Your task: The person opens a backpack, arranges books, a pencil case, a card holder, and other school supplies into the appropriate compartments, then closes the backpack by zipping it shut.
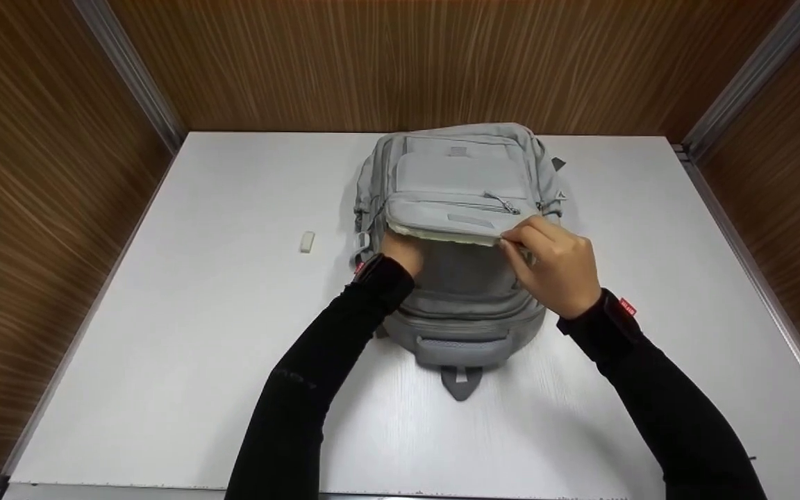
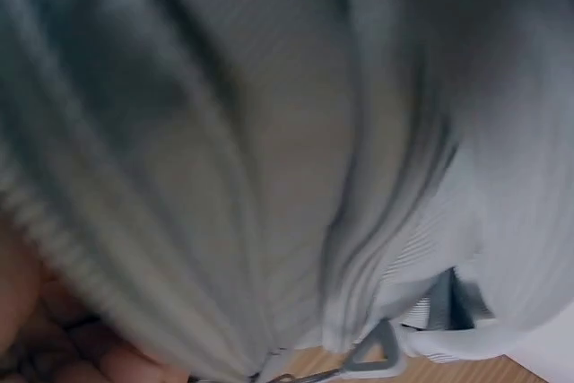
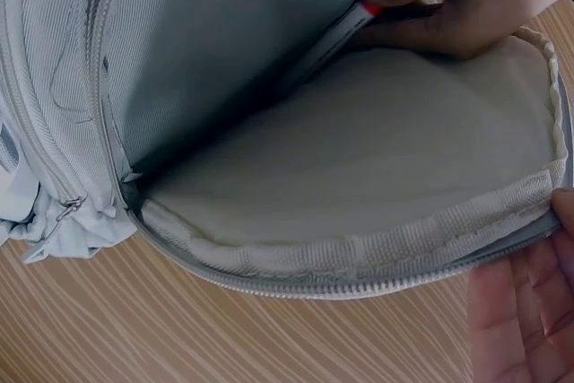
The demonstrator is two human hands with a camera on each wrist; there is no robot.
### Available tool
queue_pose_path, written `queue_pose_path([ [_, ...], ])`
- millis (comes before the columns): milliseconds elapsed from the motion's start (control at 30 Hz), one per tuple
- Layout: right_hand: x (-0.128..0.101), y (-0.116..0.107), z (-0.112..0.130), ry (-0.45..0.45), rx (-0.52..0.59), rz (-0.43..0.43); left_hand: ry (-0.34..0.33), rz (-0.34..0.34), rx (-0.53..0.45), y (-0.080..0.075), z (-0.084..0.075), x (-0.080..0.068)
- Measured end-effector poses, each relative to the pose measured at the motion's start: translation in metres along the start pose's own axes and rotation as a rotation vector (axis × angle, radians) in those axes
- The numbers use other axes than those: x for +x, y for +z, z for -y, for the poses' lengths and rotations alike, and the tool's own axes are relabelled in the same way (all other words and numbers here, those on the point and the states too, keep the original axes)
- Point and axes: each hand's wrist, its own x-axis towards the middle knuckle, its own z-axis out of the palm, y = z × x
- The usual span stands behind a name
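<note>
A grey backpack [image 1: 466,173] lies on the white table, its front pocket unzipped. My right hand [image 1: 554,264] pinches the edge of the pocket flap [image 3: 350,262] between thumb and fingers and holds it up. Most of my left hand [image 1: 403,253] is hidden under that flap in the head view. Looking into the pocket from the right wrist, I see my left hand [image 3: 466,2] gripping a white marker [image 3: 332,45] with a red end, low between the pocket's back and its pale lining. Grey cloth fills most of the left wrist view, with fingers [image 2: 126,365] at the lower left.
A small whitish block [image 1: 307,242] lies on the table [image 1: 233,347] to the left of the backpack. Wood-grain panels [image 1: 400,69] enclose the back and both sides. The bag's top handle [image 1: 464,349] points towards me.
</note>
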Motion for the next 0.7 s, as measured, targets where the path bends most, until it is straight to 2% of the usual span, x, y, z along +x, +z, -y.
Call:
queue_pose_path([
  [33,0.0,0.0,0.0,-0.002,0.002,0.002,0.002,0.014,-0.007,0.014,0.004,0.0],
  [67,0.0,0.0,0.0,-0.002,0.003,0.004,0.008,0.018,-0.014,0.013,0.005,-0.001],
  [100,0.0,0.0,0.0,0.0,0.004,0.005,0.011,0.032,-0.027,-0.003,0.003,-0.002],
  [133,0.0,0.001,0.0,0.004,0.005,0.006,0.033,0.036,-0.024,-0.035,-0.001,-0.005],
  [167,-0.001,0.001,0.0,0.01,0.005,0.008,0.068,0.007,-0.019,-0.077,-0.008,-0.009],
  [233,-0.002,0.002,-0.001,0.022,0.003,0.014,0.085,0.063,-0.077,-0.174,-0.023,-0.014],
  [300,-0.004,0.003,-0.001,0.029,-0.001,0.024,0.047,0.07,-0.182,-0.264,-0.037,-0.02],
  [333,-0.005,0.004,-0.002,0.031,-0.002,0.031,0.036,0.061,-0.22,-0.301,-0.041,-0.023],
  [400,-0.006,0.005,-0.002,0.033,-0.004,0.046,-0.047,0.105,-0.294,-0.362,-0.046,-0.027],
  [467,-0.007,0.006,-0.003,0.035,-0.003,0.06,-0.095,0.1,-0.296,-0.386,-0.04,-0.031],
  [533,-0.007,0.007,-0.003,0.037,-0.001,0.07,-0.145,0.112,-0.27,-0.398,-0.03,-0.035],
  [700,-0.008,0.006,-0.003,0.041,-0.004,0.075,-0.29,0.115,-0.243,-0.393,0.007,-0.044],
])
